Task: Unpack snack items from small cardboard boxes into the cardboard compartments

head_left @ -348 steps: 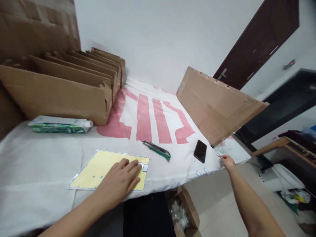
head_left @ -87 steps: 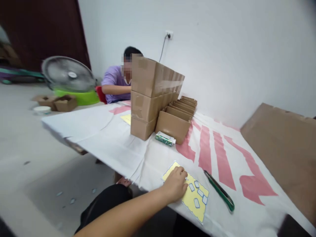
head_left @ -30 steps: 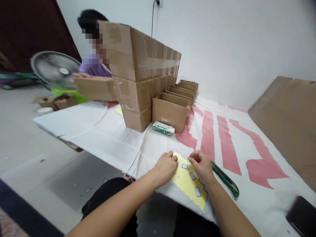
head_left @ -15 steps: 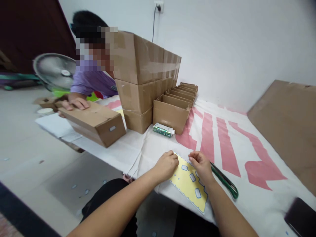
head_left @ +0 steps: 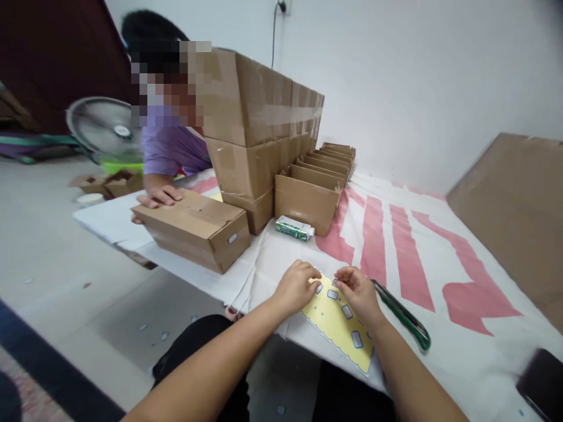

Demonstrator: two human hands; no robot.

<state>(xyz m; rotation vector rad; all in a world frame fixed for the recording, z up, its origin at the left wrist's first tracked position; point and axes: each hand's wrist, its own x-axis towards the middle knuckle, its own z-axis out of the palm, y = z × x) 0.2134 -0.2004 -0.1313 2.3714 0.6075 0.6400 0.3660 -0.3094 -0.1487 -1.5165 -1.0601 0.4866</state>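
Observation:
A yellow sheet (head_left: 329,319) with a wavy blue-edged border lies on the table in front of me. On it are several small white rectangles with blue outlines that look like stickers. My left hand (head_left: 298,286) is closed at the sheet's upper left edge, its thumb pressed against the sheet. At the upper right, my right hand (head_left: 359,293) pinches a small pale sticker (head_left: 335,282) between thumb and finger; part of it is hidden. Just right of that hand lies a green utility knife (head_left: 407,321) on the cloth.
Across the table a person's hand (head_left: 160,196) rests on a closed carton (head_left: 193,225) bearing a small label. Stacked taped cartons (head_left: 264,111) and a row of open boxes (head_left: 305,196) stand beyond my hands, behind a green-and-white tube-like item (head_left: 294,228). A dark phone-like object (head_left: 543,381) lies at right.
The other person's carton has moved right, closer to the stack. My view has shifted slightly. My left thumb has moved out from the fingers onto the sheet; my right hand still pinches.

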